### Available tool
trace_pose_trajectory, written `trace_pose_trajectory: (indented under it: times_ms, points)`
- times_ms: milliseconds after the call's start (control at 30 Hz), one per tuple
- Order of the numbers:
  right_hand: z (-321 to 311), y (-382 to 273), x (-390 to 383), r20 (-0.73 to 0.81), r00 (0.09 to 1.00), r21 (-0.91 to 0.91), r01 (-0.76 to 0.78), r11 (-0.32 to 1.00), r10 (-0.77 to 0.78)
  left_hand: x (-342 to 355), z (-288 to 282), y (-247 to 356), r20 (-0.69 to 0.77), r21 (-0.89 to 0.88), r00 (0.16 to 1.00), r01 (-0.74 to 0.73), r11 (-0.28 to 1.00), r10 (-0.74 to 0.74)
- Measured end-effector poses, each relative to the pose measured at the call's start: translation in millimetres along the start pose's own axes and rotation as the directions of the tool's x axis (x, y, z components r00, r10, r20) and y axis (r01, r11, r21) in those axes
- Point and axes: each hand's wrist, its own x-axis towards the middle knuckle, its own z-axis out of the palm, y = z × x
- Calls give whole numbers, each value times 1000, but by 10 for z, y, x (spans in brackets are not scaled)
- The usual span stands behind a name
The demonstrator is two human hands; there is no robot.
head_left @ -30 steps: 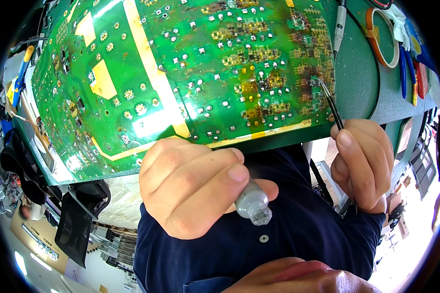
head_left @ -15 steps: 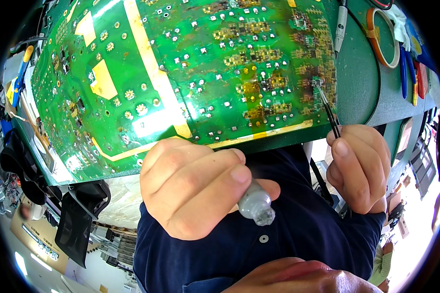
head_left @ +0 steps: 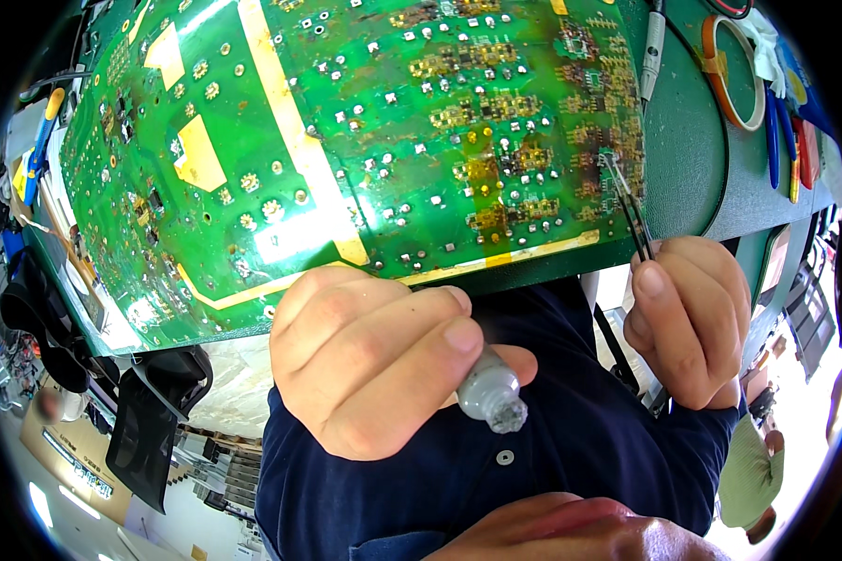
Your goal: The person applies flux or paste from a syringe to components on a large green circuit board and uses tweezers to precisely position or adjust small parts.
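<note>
A large green circuit board (head_left: 393, 159) with pale yellow strips and many small parts lies before me. In my right hand (head_left: 690, 323), thumb and fingers pinch thin dark tweezers (head_left: 638, 224). Their tips reach the small parts at the board's right side, over a dark, brownish patch; whether they grip a part is too small to tell. My left hand (head_left: 370, 365) rests by the board's near edge, its fingers wrapped round a small grey-white bottle or tube (head_left: 492, 395). Its rough, crusted end sticks out past the thumb, and the fist hides the rest.
Right of the board, a green mat (head_left: 688, 159) carries a pen-like tool (head_left: 654, 56) on a dark cable, an orange tape roll (head_left: 720, 79) and blue-handled tools (head_left: 773, 140). A blue-and-orange tool (head_left: 42, 150) lies at left. A black chair (head_left: 150, 430) stands below; a person (head_left: 753, 472) is behind at right.
My right hand has shifted slightly right, and the tweezers' prongs show a little farther apart. My left hand stays almost still. The person in the background has come further into view.
</note>
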Motion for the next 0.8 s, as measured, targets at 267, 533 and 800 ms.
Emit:
trace_pose_trajectory:
  times_ms: [267, 533, 800]
  points:
    - [-13, -20, 13, 28, 999, 6, -23, 1000, 23, 6, -8, -3, 13, -4, 1000, 4, 1000, -4]
    - [-3, -20, 29, 33, 999, -10, -15, 1000, 15, 12, -19, 8, 24, -3, 1000, 15, 1000, -15]
    - [-26, -6, 1, -31, 998, 19, -51, 999, 51, 15, -19, 3, 22, -7, 1000, 10, 1000, -10]
